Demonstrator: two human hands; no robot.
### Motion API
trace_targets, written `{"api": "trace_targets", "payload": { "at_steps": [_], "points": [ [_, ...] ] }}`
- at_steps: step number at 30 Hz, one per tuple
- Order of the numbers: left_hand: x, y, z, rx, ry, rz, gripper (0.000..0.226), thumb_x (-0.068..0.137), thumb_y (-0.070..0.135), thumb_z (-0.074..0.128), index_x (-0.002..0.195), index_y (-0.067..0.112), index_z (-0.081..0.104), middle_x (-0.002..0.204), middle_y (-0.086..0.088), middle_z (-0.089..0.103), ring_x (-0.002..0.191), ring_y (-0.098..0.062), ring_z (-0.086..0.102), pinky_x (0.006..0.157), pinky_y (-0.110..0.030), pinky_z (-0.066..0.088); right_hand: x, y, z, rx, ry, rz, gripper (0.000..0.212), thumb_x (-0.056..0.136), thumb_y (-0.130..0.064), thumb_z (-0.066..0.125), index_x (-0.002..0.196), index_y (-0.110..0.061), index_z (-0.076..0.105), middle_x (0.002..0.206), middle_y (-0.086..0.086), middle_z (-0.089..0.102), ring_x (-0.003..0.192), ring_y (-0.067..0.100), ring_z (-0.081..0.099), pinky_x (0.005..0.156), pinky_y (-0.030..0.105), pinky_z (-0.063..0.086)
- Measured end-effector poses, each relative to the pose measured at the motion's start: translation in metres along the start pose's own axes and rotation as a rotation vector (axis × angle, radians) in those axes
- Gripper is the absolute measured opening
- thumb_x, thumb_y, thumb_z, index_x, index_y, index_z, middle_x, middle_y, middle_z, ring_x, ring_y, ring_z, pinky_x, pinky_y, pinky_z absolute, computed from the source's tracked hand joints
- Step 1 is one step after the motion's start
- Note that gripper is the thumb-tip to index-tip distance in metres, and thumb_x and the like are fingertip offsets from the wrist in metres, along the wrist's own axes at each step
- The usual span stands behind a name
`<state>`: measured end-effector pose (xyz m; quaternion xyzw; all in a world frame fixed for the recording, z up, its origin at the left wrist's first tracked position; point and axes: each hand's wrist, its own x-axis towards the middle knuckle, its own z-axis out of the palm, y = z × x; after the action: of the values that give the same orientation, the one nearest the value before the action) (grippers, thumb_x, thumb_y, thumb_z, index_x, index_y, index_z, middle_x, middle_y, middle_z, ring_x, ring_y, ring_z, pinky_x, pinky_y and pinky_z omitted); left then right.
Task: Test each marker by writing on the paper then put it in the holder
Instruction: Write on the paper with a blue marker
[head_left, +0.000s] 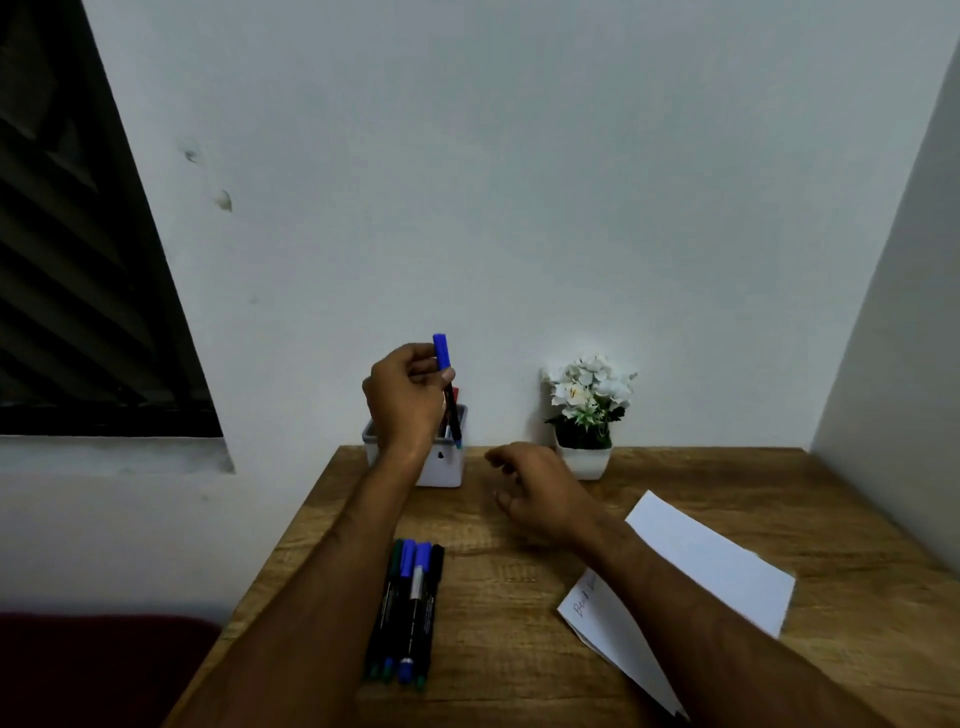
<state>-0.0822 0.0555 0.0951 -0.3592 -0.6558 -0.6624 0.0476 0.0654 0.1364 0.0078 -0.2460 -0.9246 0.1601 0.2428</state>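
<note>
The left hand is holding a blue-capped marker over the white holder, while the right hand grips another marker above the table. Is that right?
Not quite. The head view shows the right hand empty, fingers loosely curled above the table, gripping nothing. The rest stands: the left hand holds the blue-capped marker over the white holder.

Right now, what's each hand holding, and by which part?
Left hand: blue-capped marker, pinched by the fingers near its cap end, above the holder. Right hand: nothing.

Dim room: pale wall (519, 182), dark louvred window (78, 260) left, wooden desk (519, 649).
</note>
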Motion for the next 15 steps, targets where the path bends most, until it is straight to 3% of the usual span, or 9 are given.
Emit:
{"api": "trace_targets", "payload": {
  "at_steps": [5, 9, 12, 15],
  "points": [
    [0.034, -0.008, 0.014, 0.033, -0.01, 0.015, 0.029, 0.078, 0.004, 0.08, 0.106, 0.01, 0.073, 0.087, 0.005, 0.07, 0.078, -0.004, 0.066, 0.081, -0.02, 0.056, 0.014, 0.005, 0.003, 0.003, 0.017, -0.021, 0.048, 0.092, -0.013, 0.069, 0.139, -0.011, 0.061, 0.133, 0.006, 0.067, 0.117, 0.017, 0.063, 0.1, 0.03, 0.054],
    [0.036, -0.03, 0.03, 0.103, -0.076, -0.066, 0.029, 0.079, 0.005, 0.08, 0.106, 0.008, 0.072, 0.094, 0.0, 0.072, 0.078, -0.007, 0.064, 0.07, -0.009, 0.048, 0.022, 0.008, 0.006, -0.005, 0.018, -0.025, 0.047, 0.093, -0.012, 0.065, 0.139, -0.011, 0.061, 0.133, 0.006, 0.067, 0.118, 0.018, 0.062, 0.101, 0.029, 0.051],
    [0.029, -0.053, 0.04, 0.171, -0.138, -0.141, 0.031, 0.075, 0.008, 0.084, 0.104, 0.008, 0.074, 0.095, -0.004, 0.075, 0.079, -0.008, 0.065, 0.074, -0.016, 0.052, 0.027, 0.012, 0.009, -0.026, 0.004, -0.03, 0.048, 0.092, -0.01, 0.063, 0.14, -0.01, 0.06, 0.134, 0.008, 0.066, 0.12, 0.019, 0.061, 0.102, 0.027, 0.047],
    [0.022, -0.069, 0.041, 0.193, -0.181, -0.189, 0.03, 0.075, 0.008, 0.083, 0.103, 0.006, 0.073, 0.094, -0.005, 0.074, 0.08, -0.01, 0.065, 0.066, -0.01, 0.046, 0.029, 0.013, 0.011, -0.027, -0.002, -0.024, 0.05, 0.091, -0.009, 0.063, 0.141, -0.01, 0.058, 0.136, 0.007, 0.065, 0.122, 0.019, 0.059, 0.103, 0.026, 0.044]
  ]
}}
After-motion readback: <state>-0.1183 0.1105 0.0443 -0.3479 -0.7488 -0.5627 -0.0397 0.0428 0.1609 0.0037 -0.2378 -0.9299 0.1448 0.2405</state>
